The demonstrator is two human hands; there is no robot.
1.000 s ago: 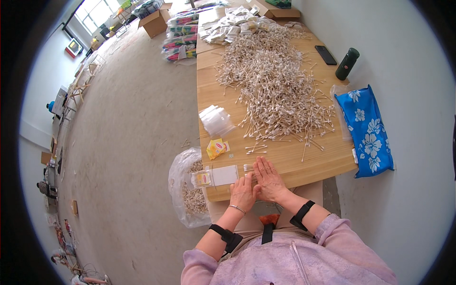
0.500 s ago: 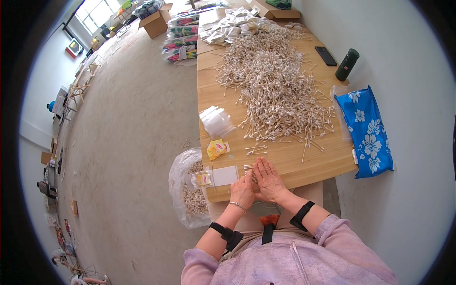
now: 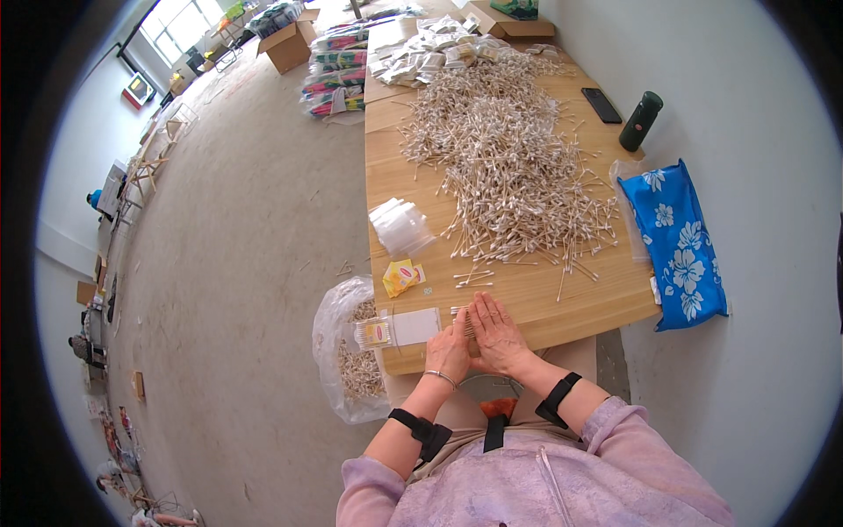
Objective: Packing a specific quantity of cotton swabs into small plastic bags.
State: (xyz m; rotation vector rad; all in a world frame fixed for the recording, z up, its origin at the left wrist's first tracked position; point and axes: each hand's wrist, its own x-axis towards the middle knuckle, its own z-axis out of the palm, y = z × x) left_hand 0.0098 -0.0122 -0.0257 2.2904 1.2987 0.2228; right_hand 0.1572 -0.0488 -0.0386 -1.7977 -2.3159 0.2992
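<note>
A small row of cotton swabs [image 3: 459, 310] lies at the table's near edge, partly hidden under my hands. My left hand [image 3: 448, 350] is bent around the left side of the row, its fingers pressed together against the swabs. Flat beside it, my right hand [image 3: 497, 335] rests with fingers stretched over the row's right side. Just left of my hands are a white card [image 3: 416, 326] and a clear bag of swabs with a yellow label [image 3: 373, 333]. A big heap of loose swabs [image 3: 509, 167] spreads farther up the table.
Clear empty bags [image 3: 399, 225] and yellow cards [image 3: 402, 277] lie at the table's left edge. A plastic sack of swabs [image 3: 356, 373] hangs low on the left. Along the right are a phone [image 3: 601, 104], a dark bottle [image 3: 641, 121] and a blue flowered pack [image 3: 680, 246]. Filled packets [image 3: 439, 53] pile up at the far end.
</note>
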